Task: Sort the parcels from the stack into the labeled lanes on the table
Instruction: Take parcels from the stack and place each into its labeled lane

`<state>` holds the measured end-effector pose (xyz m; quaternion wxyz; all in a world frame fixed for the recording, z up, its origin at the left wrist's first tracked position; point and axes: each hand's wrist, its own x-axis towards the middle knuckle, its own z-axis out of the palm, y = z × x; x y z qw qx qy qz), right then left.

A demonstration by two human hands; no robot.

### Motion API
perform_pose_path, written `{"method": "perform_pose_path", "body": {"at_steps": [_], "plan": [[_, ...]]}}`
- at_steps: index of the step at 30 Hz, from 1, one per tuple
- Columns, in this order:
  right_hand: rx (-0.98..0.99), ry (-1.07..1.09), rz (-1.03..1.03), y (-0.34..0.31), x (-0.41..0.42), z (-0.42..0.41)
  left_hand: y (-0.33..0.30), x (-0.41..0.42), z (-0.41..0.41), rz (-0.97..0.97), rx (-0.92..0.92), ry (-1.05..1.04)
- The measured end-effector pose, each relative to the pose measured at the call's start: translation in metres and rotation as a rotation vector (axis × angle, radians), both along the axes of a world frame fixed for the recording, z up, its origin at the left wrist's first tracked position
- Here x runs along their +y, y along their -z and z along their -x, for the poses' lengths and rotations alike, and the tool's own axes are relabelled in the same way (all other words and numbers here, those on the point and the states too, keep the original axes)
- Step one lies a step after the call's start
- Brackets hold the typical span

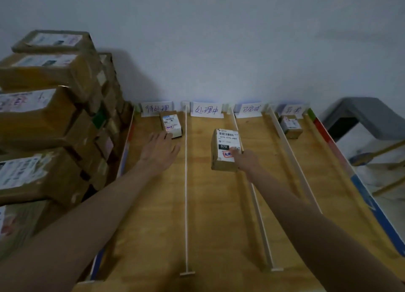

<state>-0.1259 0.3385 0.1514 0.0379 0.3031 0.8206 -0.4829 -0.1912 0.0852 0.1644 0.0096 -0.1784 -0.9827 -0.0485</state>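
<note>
Thin white rails (186,182) are splitting the wooden worktop (219,215) into lanes, with bare wood lying below both hands. A tall stack of brown cardboard parcels (43,120) is standing beside the left hand (161,148), which is spreading flat, touching a small brown parcel (171,123). The right hand (246,160) is gripping a white-labelled brown box (225,149) in the second lane.

Lane card 1 (157,109): handwritten 待处理.
Lane card 2 (206,110): handwritten 处理中.
Lane card 3 (251,109): handwritten 已完成.
Lane card 4 (292,110): handwritten — not legible.
Parcel in lane 2 (225,149): shipping label, barcode, "070-070-A80", white "070" on black; red stamp partly covered.
Other parcels: labels blurred — unreadable.
</note>
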Motion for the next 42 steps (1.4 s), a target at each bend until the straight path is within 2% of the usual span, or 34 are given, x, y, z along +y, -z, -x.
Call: {"method": "perform_pose_path", "body": {"at_steps": [7, 16, 20, 28, 34, 37, 42], "plan": [[-0.024, -0.043, 0.023, 0.067, 0.020, 0.101, 0.052, 0.031, 0.072, -0.035, -0.117, -0.099], [-0.111, -0.214, -0.063, 0.134, 0.017, 0.216, 0.107, 0.045, 0.140, 0.005, -0.132, -0.129], [-0.131, -0.187, -0.047, 0.158, 0.011, 0.255, 0.124, 0.045, 0.164, -0.011, -0.162, -0.146], [-0.170, -0.141, -0.014, 0.181, -0.003, 0.301, 0.138, 0.036, 0.173, -0.097, -0.160, -0.173], [-0.171, -0.115, 0.020, 0.172, -0.003, 0.292, 0.134, 0.027, 0.168, -0.053, -0.162, -0.176], [-0.095, -0.179, -0.130, 0.148, -0.001, 0.272, 0.122, 0.023, 0.163, -0.050, -0.169, -0.188], [0.142, -0.410, -0.559, 0.100, -0.001, 0.219, 0.088, 0.013, 0.137, -0.033, -0.090, -0.172]]}}
